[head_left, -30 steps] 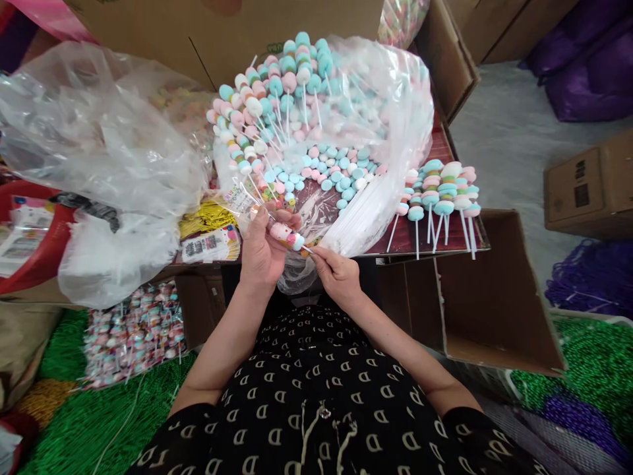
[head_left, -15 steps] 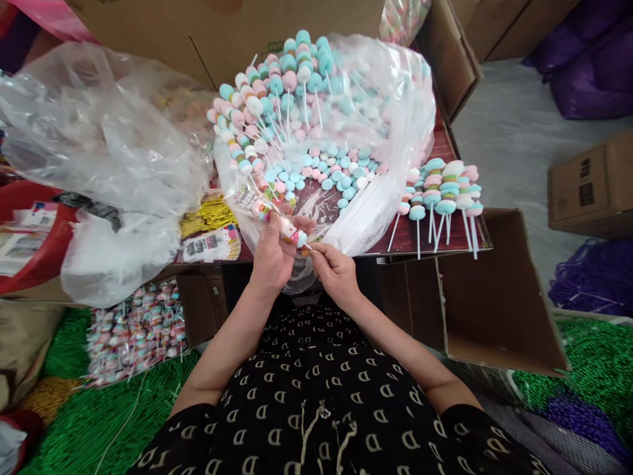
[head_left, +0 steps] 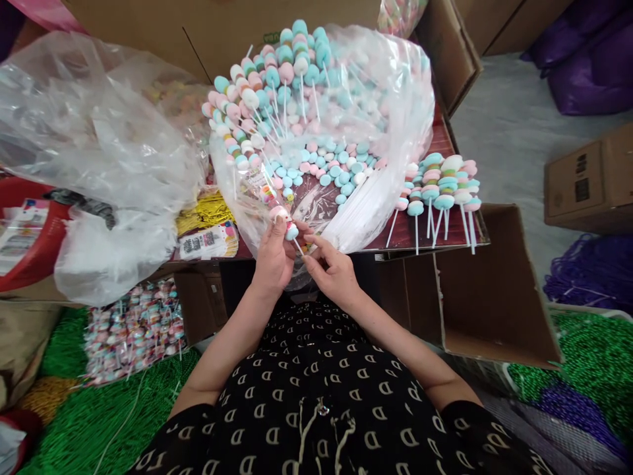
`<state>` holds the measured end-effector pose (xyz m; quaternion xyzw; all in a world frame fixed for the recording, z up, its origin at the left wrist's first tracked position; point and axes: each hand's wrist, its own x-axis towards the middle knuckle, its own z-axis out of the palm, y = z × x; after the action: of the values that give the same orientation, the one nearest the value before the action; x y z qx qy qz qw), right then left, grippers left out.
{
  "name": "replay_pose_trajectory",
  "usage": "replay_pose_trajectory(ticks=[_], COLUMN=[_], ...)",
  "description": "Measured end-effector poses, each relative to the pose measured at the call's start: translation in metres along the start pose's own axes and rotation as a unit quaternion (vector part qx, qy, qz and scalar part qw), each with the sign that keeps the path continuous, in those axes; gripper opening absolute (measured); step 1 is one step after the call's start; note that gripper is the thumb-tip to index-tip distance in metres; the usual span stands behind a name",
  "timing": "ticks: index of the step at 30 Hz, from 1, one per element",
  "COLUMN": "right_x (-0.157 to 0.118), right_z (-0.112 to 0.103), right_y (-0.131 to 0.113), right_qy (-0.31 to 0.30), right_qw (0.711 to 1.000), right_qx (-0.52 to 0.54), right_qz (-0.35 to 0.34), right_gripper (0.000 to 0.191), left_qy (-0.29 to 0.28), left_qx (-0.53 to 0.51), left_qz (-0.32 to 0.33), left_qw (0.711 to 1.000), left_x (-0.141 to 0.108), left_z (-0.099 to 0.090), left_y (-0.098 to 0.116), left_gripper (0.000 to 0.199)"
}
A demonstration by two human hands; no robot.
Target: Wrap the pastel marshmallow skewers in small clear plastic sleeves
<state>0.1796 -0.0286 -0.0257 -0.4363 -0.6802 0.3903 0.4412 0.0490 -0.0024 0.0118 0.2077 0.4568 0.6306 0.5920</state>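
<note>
Furthest left, a crumpled plastic bag billows beside gold ties and a stack of printed cards. Next, the left hand has its fingers closed around a candy skewer of pink and blue pieces, held just past the tabletop edge, its white stick slanting down to the right. The right hand has fingers half curled, their tips just beside the stick; any grip cannot be made out. Soft pieces like these call for a light pinch, with pressure kept on the stick. Beyond, a big clear bag of skewers rests on the tabletop, with loose skewers to its right.
</note>
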Motion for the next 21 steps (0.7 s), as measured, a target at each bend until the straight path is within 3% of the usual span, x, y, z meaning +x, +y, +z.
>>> replay_pose_trajectory(ticks=[8, 13, 16, 21], right_x=[-0.003, -0.002, -0.001, 0.006], right_z=[0.009, 0.015, 0.016, -0.001], right_y=[0.002, 0.003, 0.007, 0.002], right_qy=[0.033, 0.050, 0.060, 0.011], right_qw=[0.999, 0.998, 0.998, 0.998], right_qx=[-0.004, 0.014, -0.027, -0.051], right_qz=[0.022, 0.043, 0.021, -0.038], right_gripper=[0.019, 0.018, 0.018, 0.022], left_qy=[-0.051, -0.040, -0.035, -0.010], left_qx=[0.043, 0.053, 0.076, 0.034], left_qz=[0.002, -0.013, 0.004, -0.016], left_qw=[0.998, 0.998, 0.996, 0.999], left_x=[-0.007, -0.013, -0.016, -0.010], left_z=[0.000, 0.001, 0.004, 0.002], left_y=[-0.004, -0.006, -0.007, -0.002], left_gripper=[0.035, 0.033, 0.028, 0.019])
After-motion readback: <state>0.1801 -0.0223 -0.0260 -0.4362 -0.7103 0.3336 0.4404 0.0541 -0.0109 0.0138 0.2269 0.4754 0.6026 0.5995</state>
